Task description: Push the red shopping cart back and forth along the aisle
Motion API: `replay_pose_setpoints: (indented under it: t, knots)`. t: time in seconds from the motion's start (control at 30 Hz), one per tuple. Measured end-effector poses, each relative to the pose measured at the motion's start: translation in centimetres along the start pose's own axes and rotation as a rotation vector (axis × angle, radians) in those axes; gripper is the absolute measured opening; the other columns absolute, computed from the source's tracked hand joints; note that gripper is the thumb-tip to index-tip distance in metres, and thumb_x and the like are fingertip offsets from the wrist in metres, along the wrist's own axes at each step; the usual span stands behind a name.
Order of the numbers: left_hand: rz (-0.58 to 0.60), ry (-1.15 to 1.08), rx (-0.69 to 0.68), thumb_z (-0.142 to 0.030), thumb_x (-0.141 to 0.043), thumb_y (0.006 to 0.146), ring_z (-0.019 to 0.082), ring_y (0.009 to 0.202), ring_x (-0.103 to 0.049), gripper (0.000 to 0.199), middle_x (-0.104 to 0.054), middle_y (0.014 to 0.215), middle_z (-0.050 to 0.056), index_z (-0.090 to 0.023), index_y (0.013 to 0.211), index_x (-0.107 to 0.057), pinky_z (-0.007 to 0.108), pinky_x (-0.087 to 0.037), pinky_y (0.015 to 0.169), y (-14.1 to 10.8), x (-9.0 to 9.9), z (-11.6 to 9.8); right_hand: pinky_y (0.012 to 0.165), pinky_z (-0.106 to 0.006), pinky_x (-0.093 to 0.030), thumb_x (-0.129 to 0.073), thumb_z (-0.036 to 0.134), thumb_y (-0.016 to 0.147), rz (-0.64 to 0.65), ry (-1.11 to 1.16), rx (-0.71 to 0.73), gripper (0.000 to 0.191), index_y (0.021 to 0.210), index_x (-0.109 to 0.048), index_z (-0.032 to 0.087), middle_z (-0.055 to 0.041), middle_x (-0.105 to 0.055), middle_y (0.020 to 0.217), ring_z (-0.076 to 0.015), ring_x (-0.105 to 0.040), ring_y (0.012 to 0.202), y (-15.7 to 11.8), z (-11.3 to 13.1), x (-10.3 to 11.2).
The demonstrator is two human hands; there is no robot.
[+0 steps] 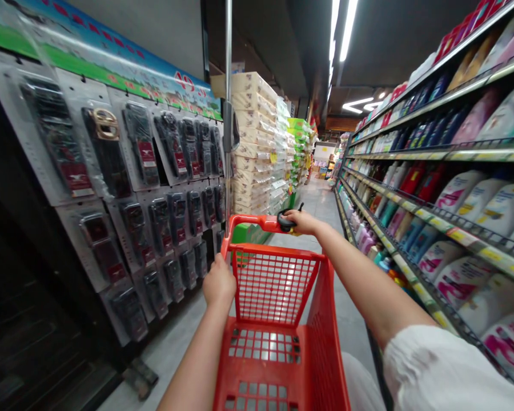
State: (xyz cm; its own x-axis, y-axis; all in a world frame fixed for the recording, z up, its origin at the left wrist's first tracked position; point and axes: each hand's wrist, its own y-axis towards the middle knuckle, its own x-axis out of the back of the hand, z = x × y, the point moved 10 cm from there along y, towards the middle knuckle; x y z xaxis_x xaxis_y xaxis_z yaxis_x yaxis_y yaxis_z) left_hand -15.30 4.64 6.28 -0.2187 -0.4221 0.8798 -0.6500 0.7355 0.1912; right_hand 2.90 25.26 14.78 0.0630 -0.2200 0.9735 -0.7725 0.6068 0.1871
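Red shopping basket [278, 251] between both hands [220, 283], left gripping its rim

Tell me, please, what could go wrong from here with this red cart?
The left hand grips the outer side of the red cart, facing the packaged belts, so its knuckles might brush them if the cart drifts left. The small black item under the right hand could slip if that grip loosens. Swinging right might knock bottles on the shelves.
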Motion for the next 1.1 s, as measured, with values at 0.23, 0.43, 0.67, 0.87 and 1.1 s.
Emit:
replay_pose_setpoints:
  t: [0.23, 0.43, 0.67, 0.87, 1.1]
  knots:
    - [0.011, 0.016, 0.001, -0.022, -0.031, 0.096, 0.030, 0.092, -0.070, 0.027, -0.071, 0.101, 0.016, -0.016, 0.116, -0.049, 0.036, -0.050, 0.070, -0.2, 0.3, -0.3, 0.087, -0.035, -0.048, -0.047, 0.013, 0.089, 0.059, -0.211, -0.329, 0.040, 0.128, -0.057, 0.018, -0.0148, -0.059, 0.127, -0.0271, -0.058, 0.109, -6.3, -5.7, -1.0]
    - [0.022, 0.008, 0.016, -0.024, -0.032, 0.096, 0.030, 0.093, -0.070, 0.026, -0.071, 0.100, 0.017, -0.017, 0.114, -0.049, 0.036, -0.050, 0.069, -0.1, 0.4, -0.4, 0.081, -0.036, -0.051, -0.046, 0.016, 0.090, 0.043, -0.267, -0.657, 0.038, 0.124, -0.058, 0.004, -0.0264, -0.059, 0.120, -0.0316, -0.060, 0.107, -9.8, -5.5, -1.0]
    - [-0.020, 0.016, 0.000, -0.022, -0.033, 0.095, 0.029, 0.091, -0.070, 0.026, -0.071, 0.101, 0.017, -0.015, 0.114, -0.048, 0.035, -0.050, 0.069, 0.2, 0.1, -0.1, 0.072, -0.042, -0.052, -0.039, 0.005, 0.087, 0.136, -0.298, -0.610, 0.038, 0.113, -0.065, 0.000, -0.0317, -0.062, 0.113, -0.0362, -0.064, 0.101, -12.4, -0.5, -3.0]
    - [-0.060, 0.016, -0.004, -0.013, -0.030, 0.093, 0.027, 0.091, -0.071, 0.027, -0.071, 0.100, 0.017, -0.013, 0.112, -0.050, 0.033, -0.051, 0.070, -0.2, 0.3, 0.0, 0.073, -0.045, -0.053, -0.052, 0.020, 0.085, 0.248, -0.183, -0.566, 0.029, 0.107, -0.070, 0.013, -0.0241, -0.068, 0.106, -0.0339, -0.067, 0.095, -13.5, 0.8, -2.7]
    - [-0.039, -0.018, 0.015, -0.015, -0.032, 0.094, 0.026, 0.091, -0.071, 0.026, -0.071, 0.099, 0.015, -0.013, 0.113, -0.049, 0.031, -0.050, 0.069, -0.4, 0.0, 0.3, 0.082, -0.035, -0.049, -0.046, 0.026, 0.091, -0.015, -0.118, -0.411, 0.029, 0.111, -0.067, 0.021, -0.0146, -0.063, 0.120, -0.0282, -0.062, 0.102, -12.1, 2.1, -1.4]
